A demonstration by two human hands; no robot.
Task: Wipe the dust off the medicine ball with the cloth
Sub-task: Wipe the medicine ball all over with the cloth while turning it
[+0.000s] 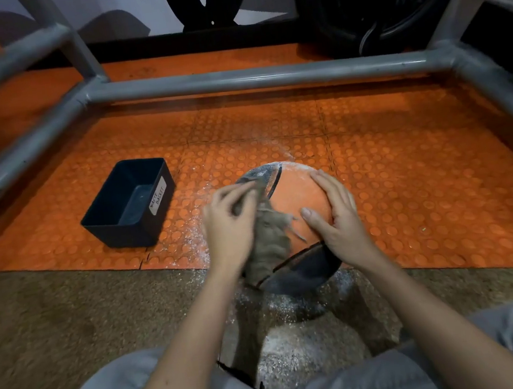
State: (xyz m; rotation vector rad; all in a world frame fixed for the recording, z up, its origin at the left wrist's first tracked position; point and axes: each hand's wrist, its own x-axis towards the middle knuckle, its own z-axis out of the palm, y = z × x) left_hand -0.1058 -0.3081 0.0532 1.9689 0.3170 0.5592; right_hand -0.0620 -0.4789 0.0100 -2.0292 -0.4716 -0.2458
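A person kneeling on the floor presses a cloth (268, 241) against a medicine ball (301, 195) that sits at the near edge of an orange studded mat (407, 158), where it meets a brown speckled floor (69, 317). The ball is orange across its middle. One dark textured panel sits at its far upper left and another at its near underside, each edged by a thin black line. White dust films the far rim. Being round, the ball has no long axis; the orange band between the dark panels runs from lower left to upper right. The left hand (230, 227), blurred, curls its fingers over the bunched grey-brown cloth on the ball's left face. The right hand (336, 216) lies flat on the right side, with its fingers straight and together and its thumb spread toward the cloth. White powder (194, 238) is scattered on the mat and floor around the ball. A black bin (123, 234) labelled "WASTE BASKET" stands well to the left, under a grey metal frame (253, 77).
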